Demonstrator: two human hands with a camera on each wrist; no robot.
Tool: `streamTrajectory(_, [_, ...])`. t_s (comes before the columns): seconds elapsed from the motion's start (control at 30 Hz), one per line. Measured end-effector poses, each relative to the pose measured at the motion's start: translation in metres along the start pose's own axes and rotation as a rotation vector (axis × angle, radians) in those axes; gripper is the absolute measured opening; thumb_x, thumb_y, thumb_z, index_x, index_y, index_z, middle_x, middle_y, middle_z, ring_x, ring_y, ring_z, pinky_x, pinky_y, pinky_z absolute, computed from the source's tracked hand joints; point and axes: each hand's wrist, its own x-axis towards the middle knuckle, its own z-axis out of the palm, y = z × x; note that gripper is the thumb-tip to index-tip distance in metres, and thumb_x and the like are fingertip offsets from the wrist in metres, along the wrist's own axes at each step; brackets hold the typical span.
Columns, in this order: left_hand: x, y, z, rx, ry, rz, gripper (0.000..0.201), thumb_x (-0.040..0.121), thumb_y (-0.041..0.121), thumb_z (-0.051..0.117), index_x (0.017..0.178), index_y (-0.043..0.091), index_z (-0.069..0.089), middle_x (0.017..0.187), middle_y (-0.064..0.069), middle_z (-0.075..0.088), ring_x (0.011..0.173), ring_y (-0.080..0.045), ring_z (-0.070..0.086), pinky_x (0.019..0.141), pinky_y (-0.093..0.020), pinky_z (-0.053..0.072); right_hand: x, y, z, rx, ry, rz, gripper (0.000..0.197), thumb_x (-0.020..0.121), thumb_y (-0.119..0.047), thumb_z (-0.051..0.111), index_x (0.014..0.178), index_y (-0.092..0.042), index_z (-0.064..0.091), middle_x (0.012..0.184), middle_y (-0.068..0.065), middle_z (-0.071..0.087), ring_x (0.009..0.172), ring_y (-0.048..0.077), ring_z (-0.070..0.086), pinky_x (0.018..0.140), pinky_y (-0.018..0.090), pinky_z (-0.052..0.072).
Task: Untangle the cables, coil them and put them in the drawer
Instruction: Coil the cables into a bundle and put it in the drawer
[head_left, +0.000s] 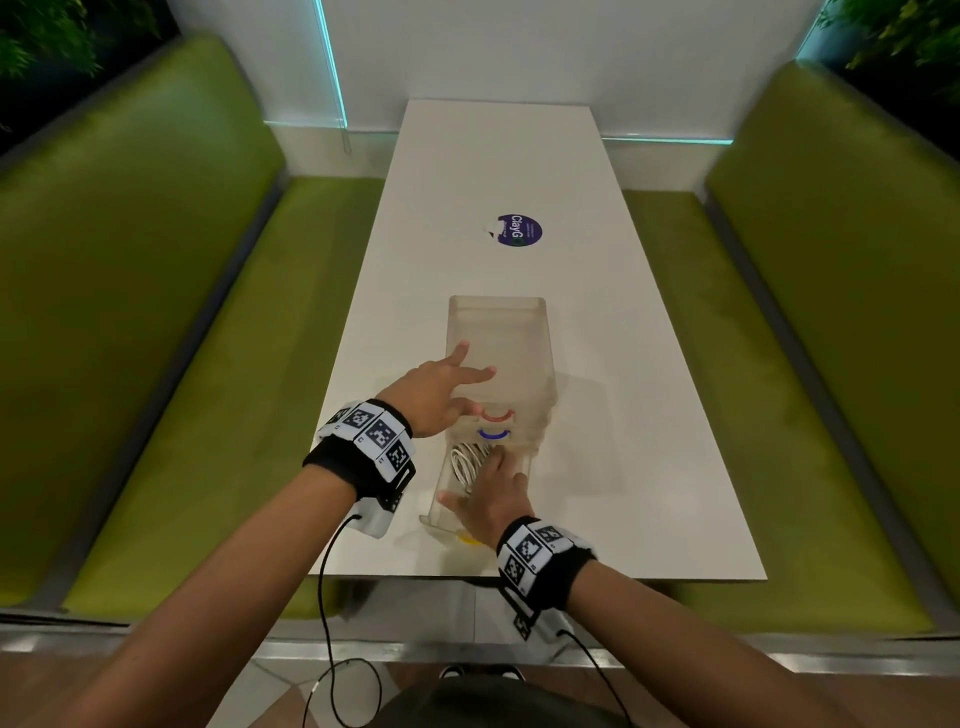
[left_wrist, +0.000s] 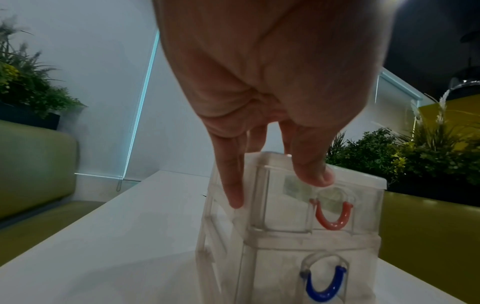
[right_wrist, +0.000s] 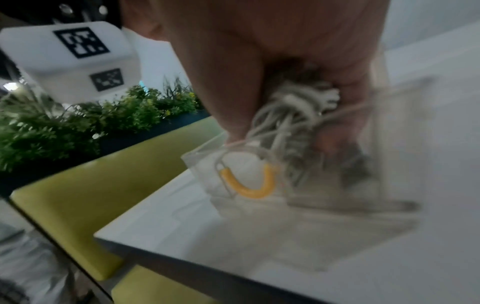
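Observation:
A clear plastic drawer unit (head_left: 498, 322) (left_wrist: 285, 236) stands on the white table (head_left: 649, 415), with a red handle (head_left: 497, 415) and a blue handle (head_left: 493, 435) on its upper drawers. Its bottom drawer (head_left: 434, 514) (right_wrist: 202, 162), with a yellow handle (right_wrist: 249, 191), is pulled out toward me. Coiled white cables (head_left: 465, 460) (right_wrist: 293, 98) lie in it. My right hand (head_left: 488, 493) (right_wrist: 283, 127) reaches into that drawer, thumb and fingers on either side of the bundle. My left hand (head_left: 467, 364) (left_wrist: 272, 181) rests on top of the unit with straight, spread fingers.
A round dark sticker (head_left: 519, 230) lies on the table beyond the unit. Green benches (head_left: 182, 364) run along both sides. The table's near edge (head_left: 519, 577) is just behind the open drawer. Plants (left_wrist: 389, 156) line the backrests.

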Motion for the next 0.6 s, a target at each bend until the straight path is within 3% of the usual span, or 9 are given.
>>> streamTrajectory(0.07, [0.002,-0.002,0.001,-0.020,0.009,-0.005,0.052,0.093,0.028,0.056,0.141,0.037,0.038,0.161,-0.003,0.004,0.136,-0.028,0.039,0.113,-0.037,0.027,-0.003,0.012,-0.003,0.115,-0.111,-0.073,0.113,0.077,-0.065,0.058,0.147,-0.001,-0.005,0.150,0.015,0.011,0.134,0.039,0.024,0.111,0.043,0.026])
streamTrajectory(0.13, [0.001,-0.003,0.004,-0.028,0.017,0.000,0.052,0.094,0.030,0.056,0.141,0.038,0.037,0.161,0.000,0.002,0.134,-0.027,0.042,0.110,-0.035,0.029,-0.009,0.023,-0.008,0.100,-0.183,-0.176,0.109,0.081,-0.059,0.059,0.148,-0.003,-0.006,0.153,0.016,0.003,0.139,0.040,0.013,0.115,0.044,0.021])
streamTrajectory(0.27, [-0.006,-0.007,0.012,-0.031,0.039,0.042,0.055,0.095,0.041,0.050,0.145,0.041,0.028,0.161,0.005,-0.006,0.131,-0.026,0.045,0.103,-0.044,0.040,-0.028,0.043,-0.017,-0.197,0.013,-0.396,0.075,0.085,-0.038,0.058,0.142,-0.003,0.025,0.148,0.016,0.022,0.139,0.033,0.018,0.110,0.041,0.032])
streamTrajectory(0.33, [-0.011,-0.009,0.020,0.008,0.083,0.048,0.062,0.094,0.045,0.048,0.147,0.041,0.018,0.159,0.002,-0.015,0.142,-0.029,0.028,0.107,-0.048,0.037,-0.036,0.053,-0.021,-0.233,0.025,-0.439,0.069,0.082,-0.035,0.061,0.139,-0.008,0.032,0.143,0.012,0.031,0.135,0.030,0.025,0.107,0.041,0.034])
streamTrajectory(0.37, [-0.016,-0.010,0.025,0.044,0.142,0.048,0.066,0.094,0.045,0.048,0.149,0.039,0.012,0.159,-0.001,-0.019,0.146,-0.030,0.014,0.112,-0.049,0.028,-0.039,0.059,-0.021,-0.218,0.001,-0.454,0.072,0.081,-0.033,0.064,0.141,-0.010,0.031,0.143,0.011,0.032,0.135,0.029,0.026,0.107,0.041,0.033])
streamTrajectory(0.43, [-0.033,-0.007,0.039,0.107,0.349,0.082,0.063,0.094,0.040,0.048,0.150,0.028,0.021,0.160,-0.010,-0.004,0.146,-0.031,0.008,0.115,-0.047,0.017,-0.039,0.069,-0.022,-0.155,0.001,-0.494,0.074,0.081,-0.028,0.067,0.143,-0.011,0.029,0.145,0.010,0.034,0.135,0.027,0.029,0.109,0.036,0.031])
streamTrajectory(0.5, [-0.052,-0.005,0.060,0.154,0.513,0.266,0.044,0.092,0.031,0.051,0.133,0.015,0.047,0.149,-0.016,0.037,0.134,-0.032,0.040,0.108,-0.050,0.036,-0.038,0.078,-0.022,-0.066,0.046,-0.523,0.067,0.085,-0.024,0.065,0.142,-0.010,0.032,0.146,0.009,0.037,0.135,0.023,0.034,0.109,0.028,0.029])
streamTrajectory(0.53, [-0.060,-0.007,0.075,0.183,0.494,0.377,0.037,0.091,0.029,0.053,0.125,0.014,0.054,0.138,-0.015,0.050,0.122,-0.030,0.052,0.099,-0.049,0.046,-0.039,0.081,-0.021,-0.043,0.073,-0.546,0.063,0.086,-0.022,0.064,0.140,-0.010,0.036,0.146,0.009,0.038,0.135,0.023,0.036,0.109,0.025,0.030])
streamTrajectory(0.6, [-0.069,-0.015,0.101,0.242,0.239,0.481,0.044,0.086,0.033,0.059,0.127,0.016,0.053,0.135,-0.010,0.055,0.118,-0.026,0.055,0.095,-0.045,0.050,-0.039,0.088,-0.017,-0.089,0.164,-0.638,0.056,0.080,-0.017,0.070,0.131,-0.009,0.048,0.138,0.012,0.048,0.126,0.024,0.048,0.101,0.025,0.040])
